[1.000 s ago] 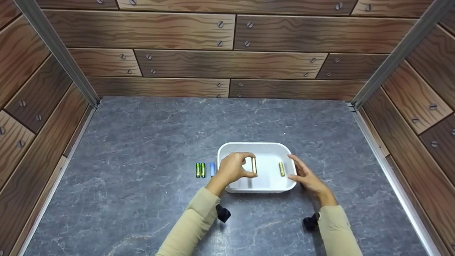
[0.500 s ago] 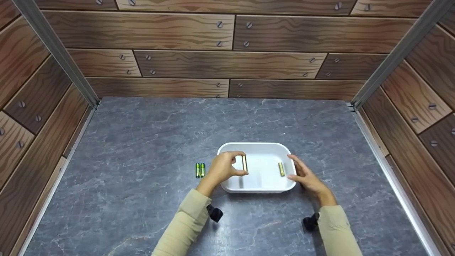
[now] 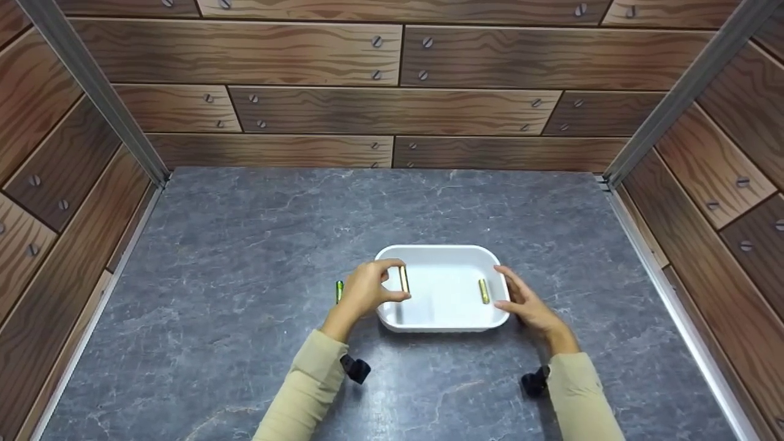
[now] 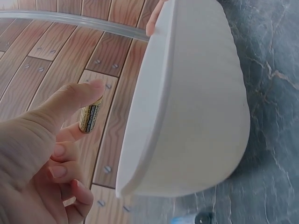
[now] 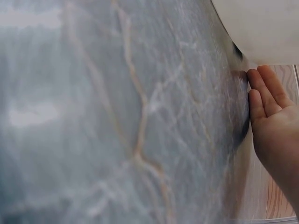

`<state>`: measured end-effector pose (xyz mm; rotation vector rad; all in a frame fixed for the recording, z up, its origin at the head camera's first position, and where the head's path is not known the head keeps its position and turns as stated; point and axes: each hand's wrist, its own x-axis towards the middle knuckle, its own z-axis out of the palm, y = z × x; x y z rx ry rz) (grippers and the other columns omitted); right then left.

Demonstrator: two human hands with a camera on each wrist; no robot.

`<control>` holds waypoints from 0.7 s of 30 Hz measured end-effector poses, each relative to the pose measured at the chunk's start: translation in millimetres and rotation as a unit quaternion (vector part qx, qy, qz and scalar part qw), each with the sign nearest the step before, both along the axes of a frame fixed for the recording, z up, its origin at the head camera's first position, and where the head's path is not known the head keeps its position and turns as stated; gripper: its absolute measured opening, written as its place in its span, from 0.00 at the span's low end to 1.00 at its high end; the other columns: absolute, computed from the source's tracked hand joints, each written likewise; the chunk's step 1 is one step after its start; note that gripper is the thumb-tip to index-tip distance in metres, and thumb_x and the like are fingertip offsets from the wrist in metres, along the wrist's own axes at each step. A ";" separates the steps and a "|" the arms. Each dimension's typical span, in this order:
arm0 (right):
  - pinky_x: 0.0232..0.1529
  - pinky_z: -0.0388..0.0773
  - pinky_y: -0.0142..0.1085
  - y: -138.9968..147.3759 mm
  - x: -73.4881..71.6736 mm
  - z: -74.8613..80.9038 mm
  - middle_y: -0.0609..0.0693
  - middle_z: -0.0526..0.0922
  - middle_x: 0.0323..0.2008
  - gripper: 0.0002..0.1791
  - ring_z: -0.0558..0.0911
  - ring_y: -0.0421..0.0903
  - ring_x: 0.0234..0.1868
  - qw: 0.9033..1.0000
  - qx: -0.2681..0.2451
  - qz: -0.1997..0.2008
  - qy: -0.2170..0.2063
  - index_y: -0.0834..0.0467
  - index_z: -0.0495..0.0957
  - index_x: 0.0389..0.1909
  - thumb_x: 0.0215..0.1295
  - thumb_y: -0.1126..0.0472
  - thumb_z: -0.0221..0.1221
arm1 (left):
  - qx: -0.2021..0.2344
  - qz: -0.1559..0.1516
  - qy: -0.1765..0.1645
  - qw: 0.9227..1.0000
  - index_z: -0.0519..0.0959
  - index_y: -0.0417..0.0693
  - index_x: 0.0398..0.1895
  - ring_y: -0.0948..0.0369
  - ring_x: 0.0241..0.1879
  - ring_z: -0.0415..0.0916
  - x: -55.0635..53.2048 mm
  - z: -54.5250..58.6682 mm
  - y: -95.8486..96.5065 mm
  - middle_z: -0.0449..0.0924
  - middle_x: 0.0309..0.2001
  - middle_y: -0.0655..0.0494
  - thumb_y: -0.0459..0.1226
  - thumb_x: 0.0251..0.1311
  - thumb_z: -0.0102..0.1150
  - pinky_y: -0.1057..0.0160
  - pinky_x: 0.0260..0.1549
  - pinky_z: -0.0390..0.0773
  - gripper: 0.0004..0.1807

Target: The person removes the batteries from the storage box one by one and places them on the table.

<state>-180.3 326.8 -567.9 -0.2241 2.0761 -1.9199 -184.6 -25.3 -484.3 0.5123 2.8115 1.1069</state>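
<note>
Inside tub [image 3: 441, 328] still: gold battery [image 3: 484, 291]
Left hand [image 3: 364, 288]: second battery [image 3: 403, 280], pinched
Right hand [image 3: 531, 311]: spread, rim-touching
Out, 9 o'clock: green battery [image 3: 339, 291]

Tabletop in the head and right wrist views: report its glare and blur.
Right wrist view: the grey marbled tabletop looks soft and blurred, with pale glare patches at the picture's left; head view: a soft bright sheen below the white rectangular plastic tub, veining clearer.
</note>
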 end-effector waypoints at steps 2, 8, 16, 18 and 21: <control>0.56 0.70 0.21 -0.3 -0.4 0.1 0.67 0.46 0.75 0.47 0.67 0.21 0.61 1.000 -0.002 -0.001 -0.003 0.63 0.45 0.75 0.59 0.70 0.61 | -0.005 0.004 0.005 1.000 0.80 0.55 0.55 0.65 0.25 0.63 0.7 -1.0 -3.5 0.77 0.27 0.53 0.50 0.43 0.75 0.68 0.23 0.60 0.31; 0.57 0.70 0.21 -0.8 -0.1 -0.5 0.51 0.58 0.72 0.46 0.67 0.22 0.62 1.000 -0.010 -0.004 0.005 0.63 0.46 0.74 0.58 0.72 0.60 | -0.004 0.023 0.009 1.000 0.80 0.55 0.53 0.65 0.20 0.53 1.1 -2.7 -13.3 0.60 0.21 0.62 0.49 0.42 0.76 0.68 0.19 0.52 0.31; 0.57 0.70 0.22 0.0 1.1 -0.6 0.41 0.65 0.65 0.45 0.69 0.25 0.62 1.000 -0.020 0.005 0.016 0.63 0.47 0.74 0.59 0.72 0.60 | 0.008 0.048 0.000 0.999 0.81 0.54 0.53 0.62 0.26 0.69 1.1 -5.9 -29.2 0.83 0.32 0.45 0.47 0.41 0.76 0.67 0.23 0.63 0.31; 0.57 0.70 0.21 -0.3 1.2 -0.4 0.43 0.64 0.66 0.45 0.69 0.24 0.62 1.000 -0.014 0.001 0.016 0.63 0.47 0.74 0.59 0.72 0.60 | 0.009 0.051 -0.005 0.999 0.80 0.53 0.54 0.62 0.26 0.68 1.3 -7.3 -33.0 0.82 0.32 0.45 0.47 0.42 0.76 0.67 0.23 0.62 0.31; 0.57 0.69 0.21 -0.9 1.2 -0.6 0.44 0.63 0.67 0.44 0.68 0.24 0.62 1.000 -0.008 -0.001 0.016 0.63 0.47 0.74 0.60 0.72 0.59 | 0.008 0.055 -0.006 0.998 0.80 0.52 0.55 0.63 0.24 0.64 2.5 -10.4 -39.4 0.78 0.27 0.50 0.46 0.42 0.76 0.67 0.22 0.60 0.32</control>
